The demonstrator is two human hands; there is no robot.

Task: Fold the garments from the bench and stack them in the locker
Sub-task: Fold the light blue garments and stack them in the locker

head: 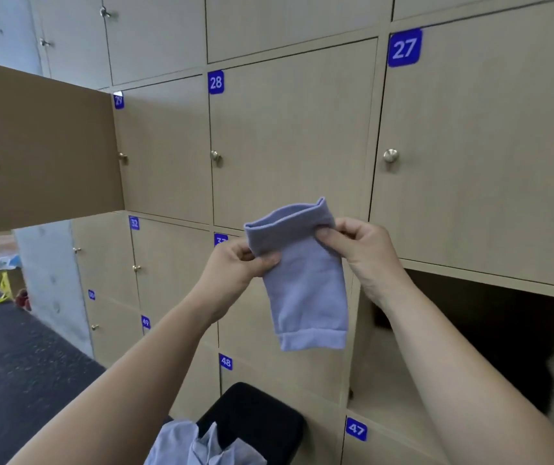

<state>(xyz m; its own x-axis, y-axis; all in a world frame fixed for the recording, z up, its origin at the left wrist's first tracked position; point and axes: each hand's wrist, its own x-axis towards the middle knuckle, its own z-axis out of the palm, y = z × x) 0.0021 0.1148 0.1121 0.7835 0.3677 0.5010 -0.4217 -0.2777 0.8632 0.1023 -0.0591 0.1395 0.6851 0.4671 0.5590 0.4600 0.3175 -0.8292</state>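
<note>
Lavender knit garment (306,290) hangs mid-air, open locker (379,397) at its 4 o'clock. Left hand (240,263) pinches its 9 o'clock edge, right hand (359,246) its 2 o'clock. Likely soft, light, limp: grip folded edges.

Shows left hand (235,268) and right hand (364,250) both bare, with short trimmed thumbnails and creased knuckles, joined to left forearm (134,364) and right forearm (453,364) likewise bare as far as visible, tendon lines faintly raised at the right wrist.
</note>
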